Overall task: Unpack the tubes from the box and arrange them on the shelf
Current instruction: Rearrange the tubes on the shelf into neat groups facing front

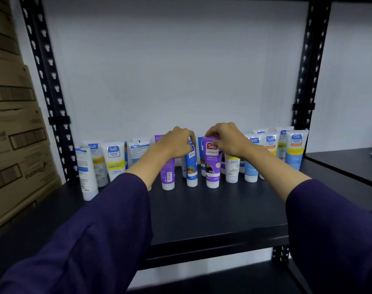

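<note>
Step in hand: setting tubes upright, mid-row, both hands on tube tops.

R hand (225,140) fingers curled, pinching crimp of purple tube (212,164), upright on shelf (212,211). L hand (176,145) just left of it, curled on blue tube (191,166); exact hold hidden. Other tubes (115,160) stand either side. Box not in view. Next, prob.: release w/o tipping neighbours, check cap sits flat.

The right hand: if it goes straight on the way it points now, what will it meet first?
The right hand already pinches the top of the purple tube. Pushed farther toward the wall, it would probably meet the blue tube standing just behind first, though depth there is hard to judge.
</note>
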A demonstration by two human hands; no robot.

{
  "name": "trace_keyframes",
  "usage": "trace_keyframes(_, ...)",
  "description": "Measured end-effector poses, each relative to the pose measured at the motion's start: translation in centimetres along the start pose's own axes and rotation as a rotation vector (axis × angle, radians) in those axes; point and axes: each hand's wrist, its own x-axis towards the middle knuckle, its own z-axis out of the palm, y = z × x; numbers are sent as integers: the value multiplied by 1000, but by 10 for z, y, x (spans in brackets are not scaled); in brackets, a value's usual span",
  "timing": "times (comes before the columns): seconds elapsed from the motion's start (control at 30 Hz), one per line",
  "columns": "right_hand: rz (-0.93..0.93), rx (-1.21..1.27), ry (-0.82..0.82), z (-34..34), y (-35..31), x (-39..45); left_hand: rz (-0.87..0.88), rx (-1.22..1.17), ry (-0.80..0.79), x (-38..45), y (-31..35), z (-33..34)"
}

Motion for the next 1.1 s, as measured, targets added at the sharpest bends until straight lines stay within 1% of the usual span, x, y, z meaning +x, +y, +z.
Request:
trace_keyframes(0.2, -1, -25, -5, 2, 1, 2, 23, -41, -66, 12, -10, -5)
trace_keyframes(0.53, 5, -30, -8, 5, 6, 3, 48, -76, -94, 15, -15, -8)
trace_keyframes(0.7, 3, -9, -21, 2, 4, 0, 44, -57, -78, 11, -15, -8)
trace_keyframes(0.8, 2, 16, -3, 0, 0, -2, 33, -71, -36, 5, -17, -9)
trace_keyframes(0.9, -27, 42, 53, 0, -8, -1, 23, -43, 44, -6, -23, -12)
trace_keyframes(1.0, -63, 93, 89, 5, -20, 0, -17, -48, 155, -20, -33, -16)
trace_keyframes(1.1, -82, 172, 97, 16, -34, 1, -66, -51, 306, -38, -46, -17)
